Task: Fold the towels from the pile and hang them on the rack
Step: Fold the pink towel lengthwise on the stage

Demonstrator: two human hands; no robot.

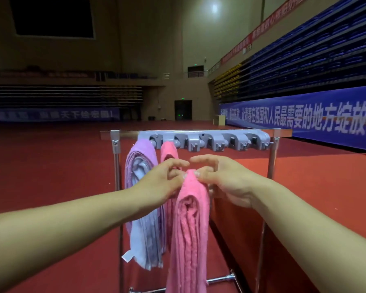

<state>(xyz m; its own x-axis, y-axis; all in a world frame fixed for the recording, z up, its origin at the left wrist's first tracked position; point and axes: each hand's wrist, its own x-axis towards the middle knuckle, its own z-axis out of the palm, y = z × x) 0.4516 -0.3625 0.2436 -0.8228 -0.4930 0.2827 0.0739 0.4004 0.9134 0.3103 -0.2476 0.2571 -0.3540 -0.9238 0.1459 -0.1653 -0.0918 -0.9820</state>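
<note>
- Two hands meet at the gathered top of a folded pink towel (pixel 188 225), held up in front of the rack (pixel 199 133) and below its row of clips.
- The left hand (pixel 163 182) pinches the towel's top edge from the left, thumb and curled fingers closed on the cloth.
- The right hand (pixel 224 182) pinches the same top edge from the right; its forefinger arches over the fold, almost touching the left forefinger.
- From the pinch the pink towel hangs straight down in long pleats, its lower end running out of view at the bottom.
- Just behind it a second pink towel (pixel 169 151) hangs from a clip, mostly hidden by the left hand and the held towel.
- Left of that, a lilac towel (pixel 140 166) hangs from the leftmost clip, with pale blue folds and a small white tag near its lower corner.
- The grey clip bar (pixel 220 140) is fixed under the rack's top rail; the clips to the right carry nothing.
- Chrome uprights stand at either end, and a low crossbar shows near the bottom.
- Beyond lies a red sports-hall floor (pixel 51 166), a blue banner (pixel 304 119) with white characters along the right, and tiers of blue seats (pixel 315 60) above it.
</note>
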